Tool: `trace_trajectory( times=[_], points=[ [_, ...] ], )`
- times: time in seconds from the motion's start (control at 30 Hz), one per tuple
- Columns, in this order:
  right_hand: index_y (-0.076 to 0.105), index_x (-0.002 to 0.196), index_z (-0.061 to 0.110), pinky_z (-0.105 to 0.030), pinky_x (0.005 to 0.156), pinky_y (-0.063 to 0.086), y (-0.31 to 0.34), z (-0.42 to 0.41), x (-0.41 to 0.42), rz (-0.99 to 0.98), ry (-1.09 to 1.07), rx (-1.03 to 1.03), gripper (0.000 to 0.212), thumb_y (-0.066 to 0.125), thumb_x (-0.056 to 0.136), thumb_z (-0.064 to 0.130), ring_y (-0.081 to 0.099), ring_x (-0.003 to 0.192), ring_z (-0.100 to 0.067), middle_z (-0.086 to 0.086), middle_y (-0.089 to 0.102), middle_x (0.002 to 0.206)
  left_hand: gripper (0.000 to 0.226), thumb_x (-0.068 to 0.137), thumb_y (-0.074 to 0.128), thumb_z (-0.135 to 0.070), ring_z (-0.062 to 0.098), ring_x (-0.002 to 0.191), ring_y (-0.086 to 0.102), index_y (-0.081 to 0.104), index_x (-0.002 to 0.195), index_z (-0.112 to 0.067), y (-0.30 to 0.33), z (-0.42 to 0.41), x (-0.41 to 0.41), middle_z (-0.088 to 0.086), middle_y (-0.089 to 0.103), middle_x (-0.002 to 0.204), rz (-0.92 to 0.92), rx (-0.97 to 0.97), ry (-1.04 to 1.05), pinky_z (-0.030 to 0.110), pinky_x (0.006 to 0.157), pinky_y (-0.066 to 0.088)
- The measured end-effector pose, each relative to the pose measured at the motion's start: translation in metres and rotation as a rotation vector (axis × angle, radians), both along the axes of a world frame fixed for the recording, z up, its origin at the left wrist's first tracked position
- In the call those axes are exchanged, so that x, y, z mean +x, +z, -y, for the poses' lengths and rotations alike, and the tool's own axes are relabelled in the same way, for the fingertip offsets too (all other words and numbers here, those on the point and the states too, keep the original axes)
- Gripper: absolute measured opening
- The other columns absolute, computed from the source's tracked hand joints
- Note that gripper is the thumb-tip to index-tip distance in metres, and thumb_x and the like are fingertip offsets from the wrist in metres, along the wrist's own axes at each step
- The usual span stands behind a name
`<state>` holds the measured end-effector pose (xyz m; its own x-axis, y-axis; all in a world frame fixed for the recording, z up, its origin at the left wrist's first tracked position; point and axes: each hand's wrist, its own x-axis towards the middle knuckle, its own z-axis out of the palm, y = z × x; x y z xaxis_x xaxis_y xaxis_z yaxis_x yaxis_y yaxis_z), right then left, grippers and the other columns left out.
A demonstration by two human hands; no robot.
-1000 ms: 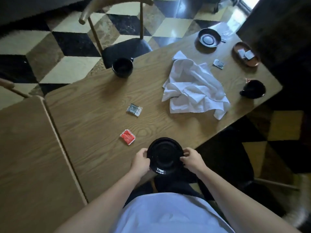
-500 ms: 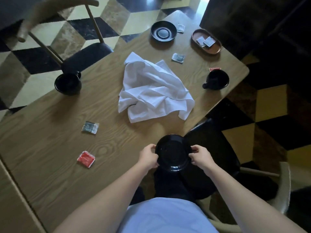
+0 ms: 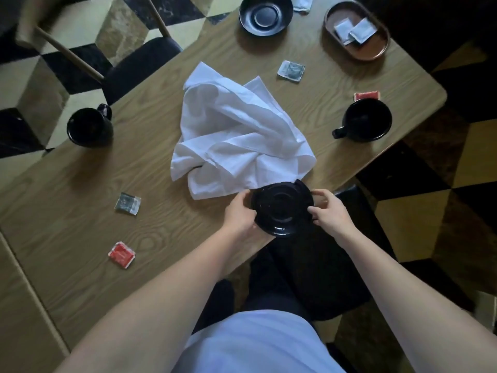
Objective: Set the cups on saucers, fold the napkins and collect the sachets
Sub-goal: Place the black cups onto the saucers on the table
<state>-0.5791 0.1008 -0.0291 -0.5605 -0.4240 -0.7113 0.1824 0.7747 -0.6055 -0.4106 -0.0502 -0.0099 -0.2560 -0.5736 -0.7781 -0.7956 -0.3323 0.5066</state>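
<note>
My left hand and my right hand grip opposite rims of a black saucer at the table's near edge, beside a crumpled white napkin. A second black saucer lies at the far end. One black cup stands at the left edge, another black cup at the right. Loose sachets lie about: a red sachet, a grey sachet, another grey sachet and a red sachet behind the right cup. A brown tray holds white sachets.
The wooden table has a rounded right corner. A second table abuts it at the left. One dark-seated chair stands at the far left, and another chair is under my arms. A white sachet lies past the far saucer.
The view has swung left to right across the table and closer. Both hands keep their grip on the saucer, which now lies against the napkin's near edge.
</note>
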Motion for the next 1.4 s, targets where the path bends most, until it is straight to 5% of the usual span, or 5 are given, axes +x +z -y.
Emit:
trace_trajectory(
  times=[0.37, 0.53, 0.73, 1.23, 1.4],
  points=[
    [0.022, 0.157, 0.037, -0.036, 0.090, 0.051, -0.008, 0.068, -0.059, -0.120, 0.258, -0.015, 0.085, 0.064, 0.088, 0.009, 0.066, 0.103, -0.021, -0.005, 0.069, 0.114, 0.106, 0.081, 0.054, 0.011, 0.029, 0.072, 0.073, 0.002, 0.155, -0.046, 0.006, 0.067, -0.048, 0.006, 0.052, 0.124, -0.036, -0.060, -0.071, 0.031, 0.052, 0.059],
    [0.055, 0.138, 0.017, -0.034, 0.094, 0.048, -0.007, 0.059, -0.050, -0.203, 0.327, 0.002, 0.049, 0.068, 0.091, 0.013, 0.059, 0.121, -0.023, -0.004, 0.062, 0.134, 0.079, 0.087, 0.055, 0.010, 0.022, 0.068, 0.072, 0.030, 0.153, -0.025, 0.007, 0.062, -0.035, 0.005, 0.051, 0.139, -0.054, -0.048, -0.105, 0.023, 0.050, 0.057],
    [0.062, 0.123, 0.021, -0.020, 0.072, 0.049, -0.007, 0.026, -0.021, -0.164, 0.299, -0.019, 0.036, 0.069, 0.090, 0.009, 0.063, 0.103, -0.015, 0.005, 0.065, 0.114, 0.026, 0.084, 0.061, 0.002, 0.018, 0.055, 0.071, 0.058, 0.098, -0.020, -0.011, 0.021, 0.003, 0.008, 0.070, 0.078, 0.034, -0.073, -0.082, 0.045, 0.067, 0.063],
    [0.061, 0.110, 0.027, -0.037, 0.077, 0.061, -0.008, 0.023, -0.017, -0.107, 0.288, 0.011, 0.025, 0.066, 0.093, 0.009, 0.069, 0.094, -0.019, -0.002, 0.070, 0.106, 0.018, 0.091, 0.060, -0.002, 0.028, 0.076, 0.074, 0.056, 0.099, -0.018, -0.006, 0.005, 0.010, 0.010, 0.069, 0.090, 0.045, -0.015, 0.020, 0.042, 0.071, 0.063],
    [0.065, 0.116, 0.020, -0.036, 0.080, 0.058, 0.007, 0.038, -0.031, -0.135, 0.516, 0.158, 0.026, 0.068, 0.090, 0.017, 0.068, 0.094, -0.018, -0.001, 0.071, 0.107, 0.029, 0.092, 0.054, -0.041, 0.028, 0.077, 0.069, 0.056, 0.088, -0.013, 0.023, 0.027, 0.003, 0.008, 0.068, 0.092, 0.323, -0.038, -0.528, 0.039, 0.074, 0.059]
  ],
)
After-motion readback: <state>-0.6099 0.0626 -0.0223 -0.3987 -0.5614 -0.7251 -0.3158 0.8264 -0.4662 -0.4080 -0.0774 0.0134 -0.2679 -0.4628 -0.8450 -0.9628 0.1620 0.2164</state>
